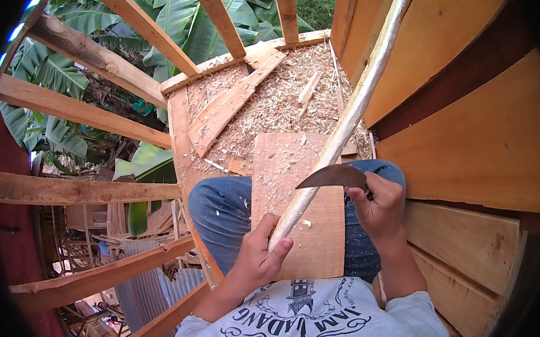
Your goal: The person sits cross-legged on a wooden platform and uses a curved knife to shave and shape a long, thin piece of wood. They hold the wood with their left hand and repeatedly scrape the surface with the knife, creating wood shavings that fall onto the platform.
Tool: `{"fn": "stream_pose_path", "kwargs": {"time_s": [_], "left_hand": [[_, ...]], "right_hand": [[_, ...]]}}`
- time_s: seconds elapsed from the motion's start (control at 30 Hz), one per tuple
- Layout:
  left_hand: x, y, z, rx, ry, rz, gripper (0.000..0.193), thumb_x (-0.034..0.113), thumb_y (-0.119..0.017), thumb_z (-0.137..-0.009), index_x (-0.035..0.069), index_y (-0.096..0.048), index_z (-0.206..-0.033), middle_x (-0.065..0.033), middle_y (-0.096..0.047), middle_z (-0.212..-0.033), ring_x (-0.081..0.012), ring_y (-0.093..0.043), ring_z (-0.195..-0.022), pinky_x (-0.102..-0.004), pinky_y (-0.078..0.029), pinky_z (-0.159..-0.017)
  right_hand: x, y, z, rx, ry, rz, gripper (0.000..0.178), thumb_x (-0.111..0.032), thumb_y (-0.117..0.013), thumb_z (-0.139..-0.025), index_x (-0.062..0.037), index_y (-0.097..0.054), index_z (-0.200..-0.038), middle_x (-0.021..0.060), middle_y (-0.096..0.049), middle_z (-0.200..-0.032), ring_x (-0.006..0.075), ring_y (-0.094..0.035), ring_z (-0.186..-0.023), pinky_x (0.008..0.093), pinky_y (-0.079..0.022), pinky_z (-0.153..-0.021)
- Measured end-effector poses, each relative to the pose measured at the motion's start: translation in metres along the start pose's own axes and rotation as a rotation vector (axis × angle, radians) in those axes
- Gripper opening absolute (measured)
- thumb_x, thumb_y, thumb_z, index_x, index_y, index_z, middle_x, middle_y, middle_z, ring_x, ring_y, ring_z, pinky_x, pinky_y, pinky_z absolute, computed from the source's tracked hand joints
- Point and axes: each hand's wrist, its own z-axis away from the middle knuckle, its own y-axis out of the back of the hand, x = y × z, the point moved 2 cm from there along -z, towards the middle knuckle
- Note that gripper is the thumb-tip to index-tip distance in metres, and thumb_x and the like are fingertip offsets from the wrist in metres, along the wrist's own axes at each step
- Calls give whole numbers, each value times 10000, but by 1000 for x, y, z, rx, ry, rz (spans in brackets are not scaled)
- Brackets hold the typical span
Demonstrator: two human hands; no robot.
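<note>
My left hand (261, 254) is wrapped round the lower end of a long pale wooden pole (347, 125), which slants up and away to the right past the top of the view. In my right hand (379, 206) is a curved knife (330, 176) with a dark, sickle-like blade. Its handle is mostly hidden by my fingers. The blade lies across the pole, its tip pointing left. Beneath the pole a flat wooden board (315, 245) rests on my lap, with a few shavings on it.
Wood shavings (267, 106) cover the floor ahead, where a loose plank (230, 107) lies. A slatted wooden railing (83, 191) runs along the left, with banana leaves (186, 15) beyond. A plank wall (470, 137) stands close on the right. Corrugated metal sheeting (144, 297) shows below left.
</note>
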Motion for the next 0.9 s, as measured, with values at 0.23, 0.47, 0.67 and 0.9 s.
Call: {"fn": "stream_pose_path", "kwargs": {"time_s": [0.23, 0.47, 0.67, 0.9], "left_hand": [[0, -2, 4, 23, -97, -93, 324, 294, -570, -928, -11, -509, -1019, -111, -503, -612, -202, -537, -539, -314, -415, -512], [-13, -3, 12, 23, -112, -93, 356, 330, -550, -937, -12, -505, -1028, -114, -501, -602, -217, -543, -523, -319, -411, -499], [-3, -3, 13, -11, -40, -80, 381, 373, -519, -948, -6, -509, -979, -110, -496, -641, -220, -549, -551, -324, -413, -513], [-11, -1, 8, -21, -171, -117, 373, 365, -501, -957, -9, -502, -949, -110, -476, -624, -215, -515, -522, -323, -400, -498]], "right_hand": [[6, -7, -5, 83, 30, 27, 581, -526, -667, -780, -55, -423, -545, 97, -413, -493, 265, -471, -422, 343, -357, -403], [-14, -11, 2, -8, 108, -27, 584, -513, -661, -799, -64, -409, -523, 89, -426, -488, 254, -480, -413, 342, -374, -409], [7, -1, -18, 36, 159, 117, 556, -539, -687, -743, -66, -450, -573, 80, -399, -472, 248, -503, -427, 327, -378, -409], [0, -16, -8, 55, 236, -2, 559, -547, -653, -776, -77, -444, -559, 76, -401, -490, 243, -486, -411, 344, -362, -390]]}}
